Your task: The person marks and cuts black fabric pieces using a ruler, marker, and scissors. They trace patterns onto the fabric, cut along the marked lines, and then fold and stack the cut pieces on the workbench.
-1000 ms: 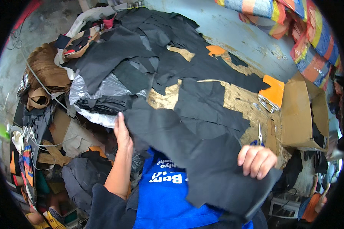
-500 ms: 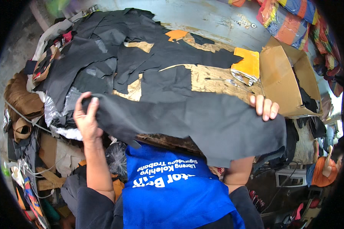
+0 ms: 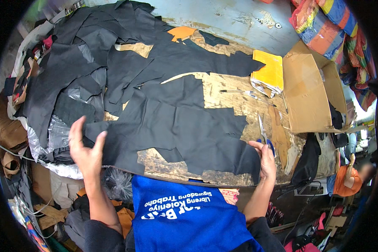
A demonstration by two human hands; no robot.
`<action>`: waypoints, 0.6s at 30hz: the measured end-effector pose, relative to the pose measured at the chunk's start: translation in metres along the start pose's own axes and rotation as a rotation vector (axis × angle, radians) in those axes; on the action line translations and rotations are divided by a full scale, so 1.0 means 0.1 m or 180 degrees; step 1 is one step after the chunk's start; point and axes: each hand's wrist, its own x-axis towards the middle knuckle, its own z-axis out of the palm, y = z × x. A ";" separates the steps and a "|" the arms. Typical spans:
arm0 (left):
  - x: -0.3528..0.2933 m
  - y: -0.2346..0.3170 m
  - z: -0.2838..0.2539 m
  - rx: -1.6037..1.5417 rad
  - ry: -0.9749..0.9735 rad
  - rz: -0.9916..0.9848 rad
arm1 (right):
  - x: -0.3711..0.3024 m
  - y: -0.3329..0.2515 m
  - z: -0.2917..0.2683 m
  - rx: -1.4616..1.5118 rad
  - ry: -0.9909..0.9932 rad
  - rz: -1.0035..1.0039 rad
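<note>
A wide piece of black leather-like sheet (image 3: 185,130) lies flat along the near side of the worktable, with an irregular, cut-out outline. At its left end my left hand (image 3: 87,149) is open, thumb and fingers spread, nothing in it. My right hand (image 3: 265,161) is beside the sheet's right end, its fingers stretched out toward the scissors (image 3: 262,132). The scissors' blue handles sit right at those fingertips; whether they touch is unclear. Behind lie more black pieces (image 3: 176,54), overlapping one another.
A yellow folded cloth (image 3: 266,69) and pens (image 3: 237,91) lie at the back right, beside an open cardboard box (image 3: 306,92). Brown scrap strips (image 3: 278,134) are right of the scissors. Clear plastic (image 3: 56,134) lies at left. Another person in orange (image 3: 344,180) is far right.
The black sheet, lifted between both hands before, now lies on the table. My left hand has come off it, my right hand has moved down and left, and the scissors have come into view.
</note>
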 end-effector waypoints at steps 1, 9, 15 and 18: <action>0.07 0.05 0.10 -0.0143 -0.0343 0.0108 | -0.03 -0.01 -0.01 -0.0154 -0.0006 -0.0077; 0.27 0.04 0.78 0.0761 -0.1372 0.0328 | -0.21 -0.15 -0.07 -0.0828 0.0508 0.0216; 0.51 -0.11 0.41 -0.1875 -0.1208 -0.0272 | -0.05 -0.51 -0.12 -0.0551 0.0876 -0.0615; 0.75 -0.23 0.15 -0.2531 -0.0952 -0.0543 | 0.10 -0.73 -0.06 0.0018 0.0621 -0.0847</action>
